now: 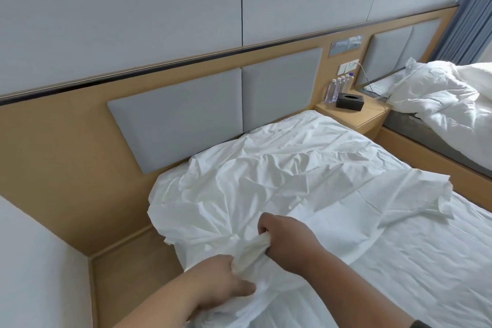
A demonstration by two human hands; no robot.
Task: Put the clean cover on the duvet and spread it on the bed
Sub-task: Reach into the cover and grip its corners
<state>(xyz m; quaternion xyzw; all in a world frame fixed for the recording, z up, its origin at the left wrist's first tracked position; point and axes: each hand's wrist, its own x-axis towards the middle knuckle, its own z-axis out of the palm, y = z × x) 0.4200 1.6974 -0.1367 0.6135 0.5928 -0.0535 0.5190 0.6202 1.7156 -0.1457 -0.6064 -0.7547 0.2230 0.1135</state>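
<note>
Cover: white cover (279,181) lies crumpled over the head end of the bed (399,261), against the grey headboard pads (213,104).
Left hand: left hand (223,279) grips a bunched fold of the cover at the near edge.
Right hand: right hand (285,237) clutches the same twisted bunch (knuckles up).
Nightstand: nightstand (359,117) carries a black tissue box (349,101) and water bottles (338,88).
Second bed: rumpled white bedding (439,93) at right.
</note>
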